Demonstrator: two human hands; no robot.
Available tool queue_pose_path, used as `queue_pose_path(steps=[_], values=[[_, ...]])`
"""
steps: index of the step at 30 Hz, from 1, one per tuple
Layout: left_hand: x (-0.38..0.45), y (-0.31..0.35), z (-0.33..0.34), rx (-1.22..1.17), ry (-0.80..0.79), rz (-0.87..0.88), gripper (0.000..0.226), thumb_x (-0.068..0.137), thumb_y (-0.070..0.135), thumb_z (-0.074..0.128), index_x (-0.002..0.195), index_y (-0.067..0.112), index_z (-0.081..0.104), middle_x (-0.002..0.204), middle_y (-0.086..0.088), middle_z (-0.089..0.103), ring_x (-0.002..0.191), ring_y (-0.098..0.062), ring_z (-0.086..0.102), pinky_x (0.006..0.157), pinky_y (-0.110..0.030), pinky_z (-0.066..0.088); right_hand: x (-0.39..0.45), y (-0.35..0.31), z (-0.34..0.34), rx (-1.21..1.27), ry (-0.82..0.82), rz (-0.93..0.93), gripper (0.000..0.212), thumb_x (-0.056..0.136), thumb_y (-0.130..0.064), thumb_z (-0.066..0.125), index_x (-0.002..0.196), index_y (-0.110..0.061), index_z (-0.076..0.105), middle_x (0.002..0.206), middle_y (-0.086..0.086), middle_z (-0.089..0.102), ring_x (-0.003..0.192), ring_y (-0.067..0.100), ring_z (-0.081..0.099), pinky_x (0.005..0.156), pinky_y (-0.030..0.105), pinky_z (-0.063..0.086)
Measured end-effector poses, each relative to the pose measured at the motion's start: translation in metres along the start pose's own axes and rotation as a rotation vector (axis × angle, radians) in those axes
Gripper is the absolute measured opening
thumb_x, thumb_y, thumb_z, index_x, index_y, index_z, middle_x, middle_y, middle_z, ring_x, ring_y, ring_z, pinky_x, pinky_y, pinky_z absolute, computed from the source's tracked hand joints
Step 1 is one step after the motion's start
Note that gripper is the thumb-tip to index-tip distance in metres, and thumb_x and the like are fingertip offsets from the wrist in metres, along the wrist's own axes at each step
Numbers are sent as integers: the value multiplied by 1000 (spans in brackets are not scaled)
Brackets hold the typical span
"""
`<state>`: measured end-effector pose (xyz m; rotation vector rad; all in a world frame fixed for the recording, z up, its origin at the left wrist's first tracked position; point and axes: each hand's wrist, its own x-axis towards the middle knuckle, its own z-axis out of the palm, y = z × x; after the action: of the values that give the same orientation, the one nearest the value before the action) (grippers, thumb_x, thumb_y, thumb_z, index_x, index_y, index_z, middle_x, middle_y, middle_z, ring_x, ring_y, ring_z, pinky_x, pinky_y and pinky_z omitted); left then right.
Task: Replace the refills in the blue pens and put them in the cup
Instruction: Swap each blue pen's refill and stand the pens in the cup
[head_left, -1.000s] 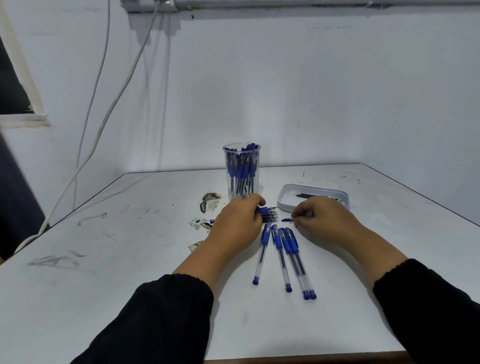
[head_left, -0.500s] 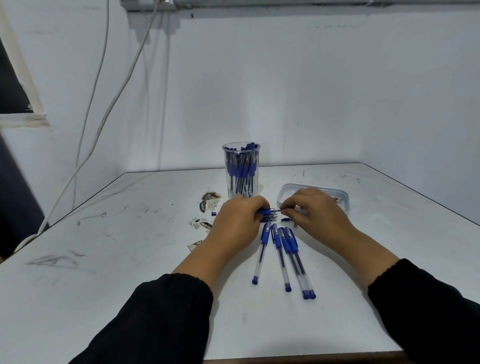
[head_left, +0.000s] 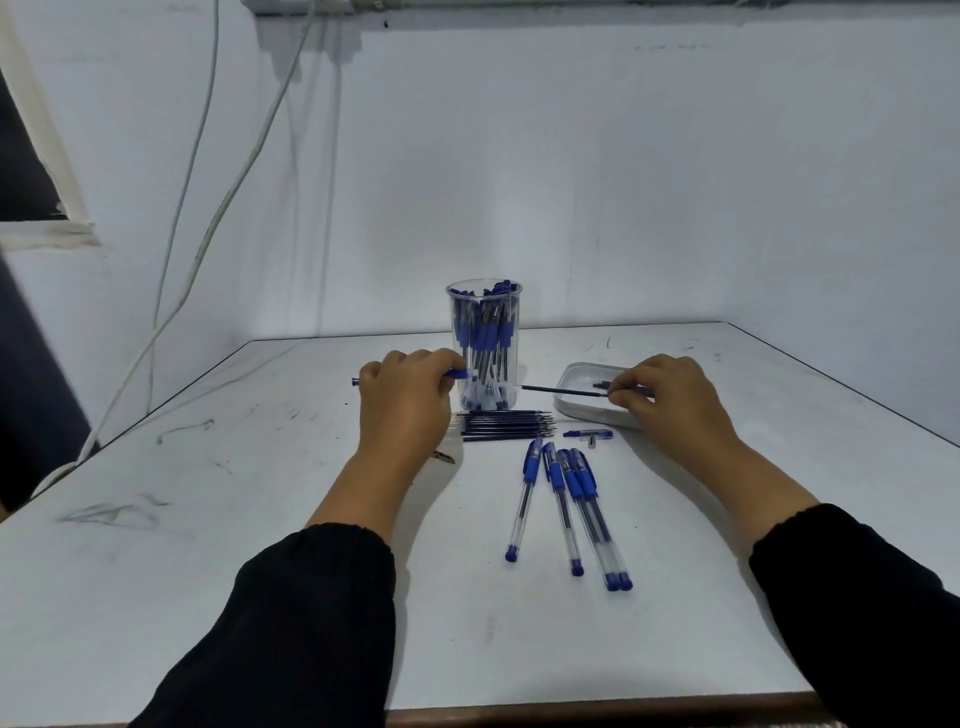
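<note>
From the head camera, the left hand (head_left: 402, 402) is curled round a blue pen barrel (head_left: 457, 373), whose blue end cap pokes out past the knuckles on its outer side. Opposite it the right hand (head_left: 662, 397) pinches a dark refill (head_left: 563, 390) by one end, the thin rod stretching level toward the left hand with a clear gap between its tip and the barrel. Right behind the left hand's fingertips stands the clear cup (head_left: 484, 345), packed with blue pens. Under the right hand sits a white tray (head_left: 582, 410); what lies in it is hard to make out, perhaps spare parts. Just in front of the left hand's knuckles lies a row of refills (head_left: 506, 426); between the two wrists, four capped pens (head_left: 569, 512) fan out on the table (head_left: 208, 545), and a loose blue cap (head_left: 589, 434) rests close under the right hand.
</note>
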<state>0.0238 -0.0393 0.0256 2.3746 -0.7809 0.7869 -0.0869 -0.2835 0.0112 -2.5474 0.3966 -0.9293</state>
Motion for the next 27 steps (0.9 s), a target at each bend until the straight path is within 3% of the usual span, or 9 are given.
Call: queue_pose_path(steps=[13, 27], values=[[3, -3, 0, 31, -8, -58, 27, 95, 15, 48, 112, 30, 63, 105, 5, 65, 102, -21, 51, 88, -35, 24, 10, -49, 35, -248, -215, -66, 19, 88, -39, 64, 101, -30, 75, 115, -7, 56, 114, 18, 39, 89, 32, 28], [2, -1, 1, 31, -40, -59, 26, 96, 18, 48, 113, 31, 62, 107, 6, 64, 103, -20, 51, 92, -35, 26, 7, -50, 34, -282, -215, -88, 17, 81, -43, 70, 94, -34, 76, 112, -8, 57, 113, 17, 40, 91, 34, 31]])
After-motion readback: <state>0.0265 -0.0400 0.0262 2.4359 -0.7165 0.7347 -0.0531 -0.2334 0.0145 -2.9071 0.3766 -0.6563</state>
